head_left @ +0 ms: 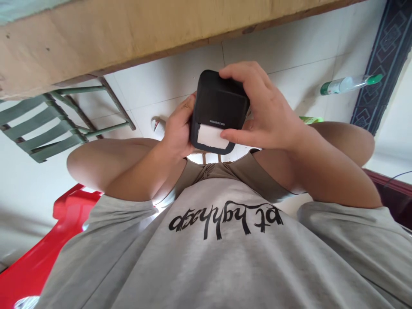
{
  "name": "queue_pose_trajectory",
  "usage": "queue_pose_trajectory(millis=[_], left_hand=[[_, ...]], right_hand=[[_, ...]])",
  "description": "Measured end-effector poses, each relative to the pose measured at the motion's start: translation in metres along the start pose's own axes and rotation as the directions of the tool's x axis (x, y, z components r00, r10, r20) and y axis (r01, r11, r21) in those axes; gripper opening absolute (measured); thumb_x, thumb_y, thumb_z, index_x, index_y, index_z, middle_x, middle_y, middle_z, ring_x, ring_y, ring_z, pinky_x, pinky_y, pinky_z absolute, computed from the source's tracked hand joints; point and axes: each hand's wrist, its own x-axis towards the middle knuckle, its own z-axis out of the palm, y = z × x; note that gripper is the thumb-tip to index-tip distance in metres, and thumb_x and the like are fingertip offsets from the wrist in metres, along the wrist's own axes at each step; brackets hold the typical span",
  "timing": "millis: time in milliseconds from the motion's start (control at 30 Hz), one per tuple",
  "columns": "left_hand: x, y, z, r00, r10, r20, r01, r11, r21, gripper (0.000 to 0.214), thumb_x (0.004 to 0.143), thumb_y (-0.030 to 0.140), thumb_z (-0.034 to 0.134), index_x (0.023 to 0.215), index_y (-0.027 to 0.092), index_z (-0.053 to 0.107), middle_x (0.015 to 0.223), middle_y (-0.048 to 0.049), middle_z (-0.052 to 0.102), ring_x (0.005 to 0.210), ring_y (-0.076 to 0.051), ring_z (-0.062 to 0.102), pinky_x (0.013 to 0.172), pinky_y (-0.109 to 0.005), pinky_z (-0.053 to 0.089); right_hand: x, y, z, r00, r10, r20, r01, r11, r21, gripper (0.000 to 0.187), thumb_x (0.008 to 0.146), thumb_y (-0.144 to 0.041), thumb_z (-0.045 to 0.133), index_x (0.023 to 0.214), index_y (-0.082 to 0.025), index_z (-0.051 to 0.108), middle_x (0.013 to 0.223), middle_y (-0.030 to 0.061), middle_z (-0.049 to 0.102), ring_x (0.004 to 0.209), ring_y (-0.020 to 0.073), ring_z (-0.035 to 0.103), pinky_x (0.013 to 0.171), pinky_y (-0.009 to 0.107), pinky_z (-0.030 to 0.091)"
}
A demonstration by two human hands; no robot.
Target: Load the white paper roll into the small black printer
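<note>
A black label printer point(219, 101) with rounded corners and small pale lettering is held up above my lap. From its lower part a blank white label point(210, 136) shows. My left hand point(180, 128) is closed round the printer's left side, its thumb along the edge. Over the right side reaches my right hand point(267, 109): its fingers bend over the upper right edge, and the thumb lies at the label's right end. Whether the thumb pinches the label or only touches it, I cannot tell. The printer's underside is hidden.
A wooden table edge point(135, 32) runs across the top. To the left stands a folding chair with green straps point(41, 122), above a red plastic chair point(75, 214). A plastic bottle with a green cap point(349, 83) lies on the tiled floor point(277, 51) at the right.
</note>
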Motion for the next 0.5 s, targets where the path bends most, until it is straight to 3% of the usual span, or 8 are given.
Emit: queue_pose_trajectory(millis=[100,167,233,333,433,500], left_hand=[[-0.001,-0.002,0.002,0.997,-0.011,0.073,0.013,1.000,-0.027,0.023,0.098,0.048,0.071,0.094,0.026,0.072,0.096,-0.0064,0.074,0.138,-0.037,0.066,0.114,-0.050,0.061],[-0.001,-0.005,0.003,0.993,-0.033,0.117,0.040,0.998,-0.054,0.027,0.095,0.055,0.075,0.097,0.028,0.072,0.093,-0.0061,0.073,0.144,-0.039,0.062,0.113,-0.051,0.061],[0.001,-0.009,0.003,0.987,-0.042,0.152,0.048,0.998,-0.040,0.033,0.092,0.058,0.079,0.101,0.027,0.072,0.091,-0.0045,0.073,0.138,-0.038,0.066,0.105,-0.050,0.064],[0.002,-0.014,0.003,0.979,-0.006,0.204,-0.002,0.999,0.039,0.041,0.091,0.059,0.082,0.111,0.025,0.070,0.100,-0.0020,0.076,0.118,-0.032,0.076,0.091,-0.042,0.067],[0.000,-0.017,0.005,0.960,0.015,0.279,-0.024,0.999,0.028,0.040,0.097,0.062,0.075,0.111,0.025,0.069,0.103,-0.0035,0.078,0.107,-0.032,0.081,0.083,-0.043,0.069],[0.000,-0.019,0.009,0.964,0.009,0.266,-0.016,1.000,0.026,0.042,0.093,0.066,0.077,0.108,0.027,0.069,0.104,-0.0041,0.078,0.108,-0.034,0.080,0.083,-0.044,0.069]], right_hand=[[-0.006,0.000,-0.005,0.989,-0.114,-0.093,0.097,0.981,-0.167,0.073,0.095,-0.072,0.061,0.154,-0.031,0.047,0.146,0.0093,0.058,0.136,0.0225,0.062,0.103,0.040,0.063],[-0.008,-0.003,-0.015,0.973,-0.165,-0.160,0.119,0.958,-0.262,0.060,0.099,-0.067,0.060,0.146,-0.030,0.055,0.135,0.0091,0.061,0.127,0.0215,0.065,0.106,0.042,0.061],[-0.009,-0.008,-0.027,0.954,-0.201,-0.225,0.114,0.930,-0.348,0.043,0.104,-0.058,0.057,0.135,-0.028,0.062,0.119,0.0076,0.062,0.114,0.0181,0.065,0.100,0.040,0.059],[-0.012,-0.016,-0.041,0.919,-0.178,-0.350,0.003,0.895,-0.447,0.017,0.109,-0.038,0.051,0.115,-0.029,0.065,0.093,0.0027,0.058,0.091,0.0107,0.059,0.085,0.034,0.054],[-0.015,-0.021,-0.038,0.885,-0.107,-0.454,-0.156,0.850,-0.504,0.014,0.111,-0.028,0.047,0.108,-0.028,0.061,0.085,-0.0007,0.059,0.083,0.0106,0.058,0.086,0.037,0.055],[-0.018,-0.020,-0.028,0.875,-0.165,-0.455,-0.134,0.821,-0.555,0.015,0.110,-0.027,0.046,0.105,-0.026,0.060,0.081,0.0002,0.059,0.079,0.0120,0.055,0.080,0.036,0.048]])
